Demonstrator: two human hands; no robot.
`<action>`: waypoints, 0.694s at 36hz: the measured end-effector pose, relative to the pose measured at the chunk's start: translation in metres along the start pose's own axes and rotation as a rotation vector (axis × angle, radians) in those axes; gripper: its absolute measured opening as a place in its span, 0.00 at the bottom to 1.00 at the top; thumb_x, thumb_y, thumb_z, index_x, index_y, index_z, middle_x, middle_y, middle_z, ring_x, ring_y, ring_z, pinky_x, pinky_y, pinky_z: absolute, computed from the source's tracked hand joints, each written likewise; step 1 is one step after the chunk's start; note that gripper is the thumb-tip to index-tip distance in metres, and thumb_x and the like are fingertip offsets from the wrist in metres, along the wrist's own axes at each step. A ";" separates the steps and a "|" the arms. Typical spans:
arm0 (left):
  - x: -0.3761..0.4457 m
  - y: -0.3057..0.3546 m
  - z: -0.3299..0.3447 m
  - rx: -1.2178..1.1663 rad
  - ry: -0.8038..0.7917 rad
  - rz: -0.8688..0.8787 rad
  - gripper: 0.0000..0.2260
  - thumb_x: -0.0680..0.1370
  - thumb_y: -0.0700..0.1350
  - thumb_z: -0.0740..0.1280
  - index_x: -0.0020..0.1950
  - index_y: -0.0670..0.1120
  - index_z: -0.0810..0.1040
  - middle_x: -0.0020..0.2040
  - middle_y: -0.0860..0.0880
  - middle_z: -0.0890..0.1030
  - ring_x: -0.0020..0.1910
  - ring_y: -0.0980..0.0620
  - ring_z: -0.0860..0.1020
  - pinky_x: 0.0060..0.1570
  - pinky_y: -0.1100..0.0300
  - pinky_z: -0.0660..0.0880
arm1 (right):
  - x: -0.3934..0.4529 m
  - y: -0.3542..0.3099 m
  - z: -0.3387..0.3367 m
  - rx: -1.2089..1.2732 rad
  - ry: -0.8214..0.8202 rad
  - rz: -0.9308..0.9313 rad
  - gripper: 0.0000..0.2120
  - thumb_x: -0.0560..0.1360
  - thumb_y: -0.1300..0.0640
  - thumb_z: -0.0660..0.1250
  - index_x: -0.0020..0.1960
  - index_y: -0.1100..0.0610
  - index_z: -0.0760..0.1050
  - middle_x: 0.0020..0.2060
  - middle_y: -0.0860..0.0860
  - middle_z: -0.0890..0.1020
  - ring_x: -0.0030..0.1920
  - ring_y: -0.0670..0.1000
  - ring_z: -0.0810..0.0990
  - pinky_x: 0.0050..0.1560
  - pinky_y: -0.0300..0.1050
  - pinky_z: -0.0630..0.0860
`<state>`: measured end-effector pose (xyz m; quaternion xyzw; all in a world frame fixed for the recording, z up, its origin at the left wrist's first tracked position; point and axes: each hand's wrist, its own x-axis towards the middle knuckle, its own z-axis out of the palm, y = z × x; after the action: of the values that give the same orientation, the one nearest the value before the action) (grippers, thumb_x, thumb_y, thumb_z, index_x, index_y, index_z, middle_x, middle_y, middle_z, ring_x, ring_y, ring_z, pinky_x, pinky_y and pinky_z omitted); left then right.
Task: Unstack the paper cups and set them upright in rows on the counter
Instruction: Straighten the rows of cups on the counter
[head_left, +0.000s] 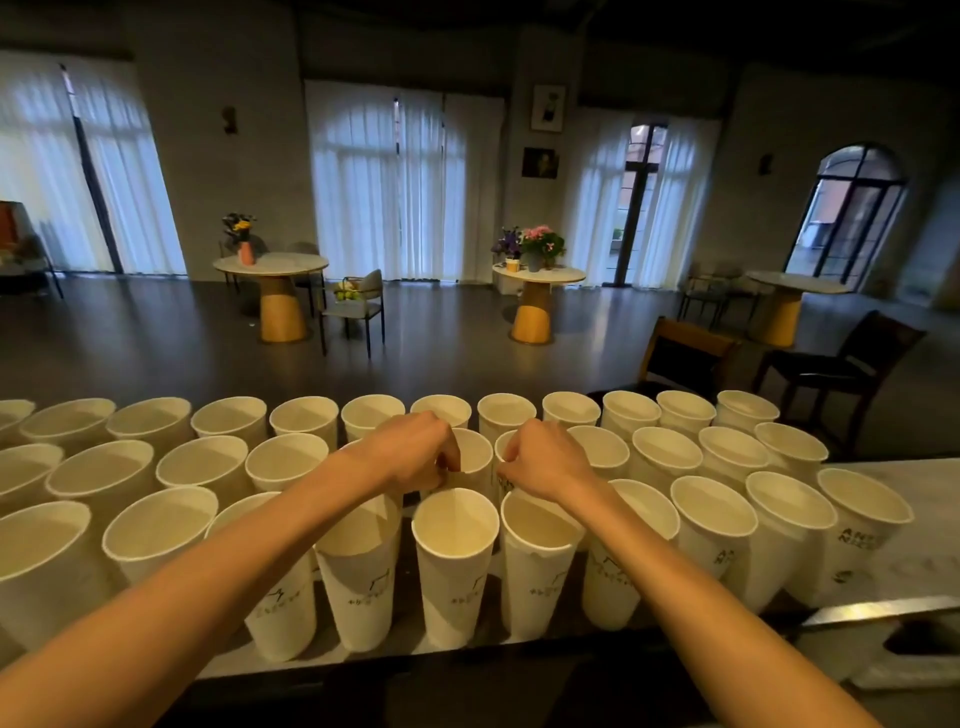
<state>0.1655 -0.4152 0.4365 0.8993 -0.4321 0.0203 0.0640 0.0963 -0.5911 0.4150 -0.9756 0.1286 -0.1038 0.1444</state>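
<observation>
Several white paper cups stand upright in three rows along the counter (935, 499), such as the front-row cup (453, 566) between my forearms. My left hand (410, 452) reaches over the front row and pinches the near rim of a middle-row cup (475, 452). My right hand (545, 460) does the same at the neighbouring middle-row cup (505, 446), whose body is mostly hidden behind the hand. Both hands have curled fingers. No stack of cups is in view.
A metal sink edge (878, 608) and a dark opening lie at the counter's right end. Beyond the counter stand two dark chairs (836, 364) and round tables (272, 265) with flowers.
</observation>
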 end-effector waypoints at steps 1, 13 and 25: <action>0.000 -0.001 0.001 0.003 0.007 0.004 0.13 0.79 0.41 0.71 0.63 0.50 0.84 0.61 0.50 0.84 0.53 0.52 0.82 0.49 0.63 0.77 | 0.000 -0.001 0.001 0.020 0.006 -0.001 0.09 0.72 0.54 0.72 0.35 0.57 0.81 0.31 0.53 0.80 0.35 0.55 0.81 0.38 0.50 0.82; -0.010 -0.010 0.001 0.012 -0.009 -0.016 0.12 0.78 0.42 0.72 0.61 0.51 0.85 0.60 0.51 0.84 0.51 0.52 0.82 0.49 0.63 0.80 | -0.006 -0.006 0.006 0.105 0.031 -0.024 0.12 0.74 0.53 0.72 0.34 0.56 0.83 0.29 0.52 0.81 0.31 0.49 0.80 0.32 0.44 0.78; -0.009 -0.011 0.005 -0.019 -0.001 -0.031 0.11 0.78 0.44 0.72 0.60 0.51 0.85 0.59 0.52 0.84 0.50 0.52 0.83 0.50 0.61 0.81 | -0.011 -0.005 0.001 0.085 0.022 -0.019 0.11 0.72 0.53 0.74 0.33 0.57 0.81 0.30 0.52 0.81 0.32 0.50 0.79 0.32 0.44 0.77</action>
<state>0.1680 -0.4021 0.4297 0.9053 -0.4184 0.0150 0.0726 0.0872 -0.5833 0.4143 -0.9686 0.1166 -0.1210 0.1832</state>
